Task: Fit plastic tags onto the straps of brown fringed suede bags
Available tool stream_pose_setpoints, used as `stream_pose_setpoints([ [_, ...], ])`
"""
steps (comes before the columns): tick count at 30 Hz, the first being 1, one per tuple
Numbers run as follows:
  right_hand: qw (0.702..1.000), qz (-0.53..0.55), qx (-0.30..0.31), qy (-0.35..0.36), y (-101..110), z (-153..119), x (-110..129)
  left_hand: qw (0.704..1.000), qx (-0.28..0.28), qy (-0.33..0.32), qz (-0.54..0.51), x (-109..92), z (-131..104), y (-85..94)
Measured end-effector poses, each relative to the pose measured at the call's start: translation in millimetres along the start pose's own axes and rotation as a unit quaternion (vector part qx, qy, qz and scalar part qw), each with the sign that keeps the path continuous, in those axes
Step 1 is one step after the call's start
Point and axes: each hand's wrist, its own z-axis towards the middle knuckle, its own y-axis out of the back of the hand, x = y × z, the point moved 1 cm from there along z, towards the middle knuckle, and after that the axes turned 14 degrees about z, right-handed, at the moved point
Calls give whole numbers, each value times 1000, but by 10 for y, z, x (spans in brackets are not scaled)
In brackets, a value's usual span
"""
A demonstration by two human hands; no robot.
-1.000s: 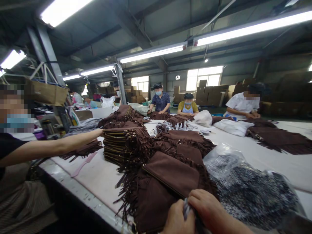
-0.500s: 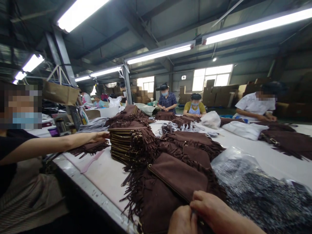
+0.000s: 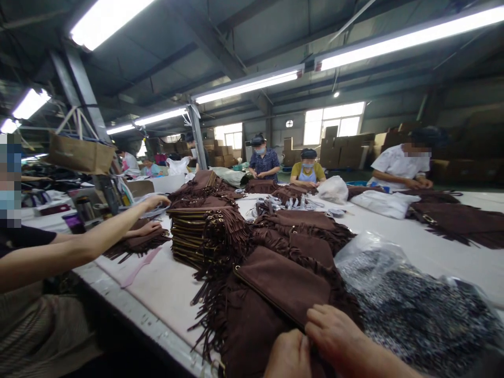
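A brown fringed bag [image 3: 283, 281] with a zipper along its edge lies on other brown pieces before me. My left hand [image 3: 289, 354] is closed at the zippered edge, low in the view. Close beside it, my right hand [image 3: 331, 328] is closed on the same edge, fingers bent. What sits between the fingertips is too small to make out. To the left rises a tall stack of folded brown bags [image 3: 197, 236] with brass-coloured zippers and rings, its fringes hanging toward the right.
At the left, a co-worker's arms [image 3: 94, 239] reach over a brown fringed piece. A clear plastic bag of dark speckled material [image 3: 417, 304] lies at the right. More brown bags [image 3: 460, 223] and a white plastic bag [image 3: 386, 203] are farther back, where other people work.
The view has turned slightly right. The co-worker's raised arm has drawn back from the stack, and a second hand now shows on the piece beside it. My hands remain at the zippered edge.
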Motion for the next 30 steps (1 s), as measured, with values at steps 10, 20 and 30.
stream_pose_setpoints([
  [10,985,156,-1,-76,442,-65,-37,993,-2,-67,96,15,-3,27],
  [20,993,61,100,-11,211,83,136,981,-30,-111,154,-47,-146,41],
  [30,996,62,-37,45,-201,-132,-1,988,133,51,-54,-2,-21,115],
])
